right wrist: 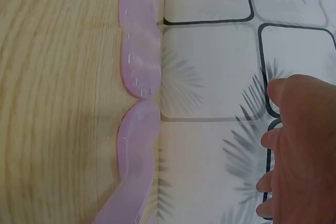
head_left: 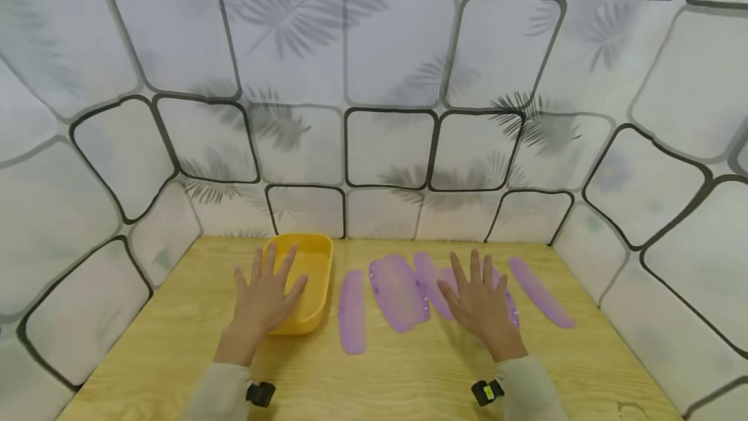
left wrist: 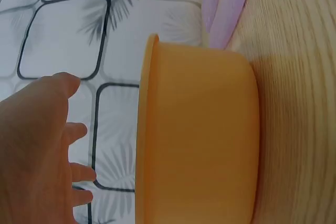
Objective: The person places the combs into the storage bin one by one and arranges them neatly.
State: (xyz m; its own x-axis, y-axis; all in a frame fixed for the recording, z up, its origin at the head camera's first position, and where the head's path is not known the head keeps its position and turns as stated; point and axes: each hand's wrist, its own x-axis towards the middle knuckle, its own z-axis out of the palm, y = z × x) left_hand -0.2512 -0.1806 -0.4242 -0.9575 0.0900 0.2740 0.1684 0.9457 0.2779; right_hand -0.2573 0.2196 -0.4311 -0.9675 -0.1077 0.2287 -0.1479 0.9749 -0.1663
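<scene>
My left hand (head_left: 261,301), fingers spread straight, hovers over the left part of a yellow plastic tub (head_left: 318,278) and holds nothing. In the left wrist view the tub's side wall (left wrist: 205,135) stands beside that hand, with a gap between them. My right hand (head_left: 484,307) is likewise spread above several flat purple pieces, partly hiding those beneath it. They look like combs, though their kind is unclear. One long piece (head_left: 352,312) lies right of the tub. A wider one (head_left: 399,292) has shiny dots along its edges. Another slim piece (head_left: 540,292) lies slanted at the far right.
A light wooden table (head_left: 403,375) carries everything. White walls (head_left: 386,148) with dark rounded outlines and leaf prints enclose its back and sides. Each wrist wears a small black camera, one left (head_left: 260,394) and one right (head_left: 487,392).
</scene>
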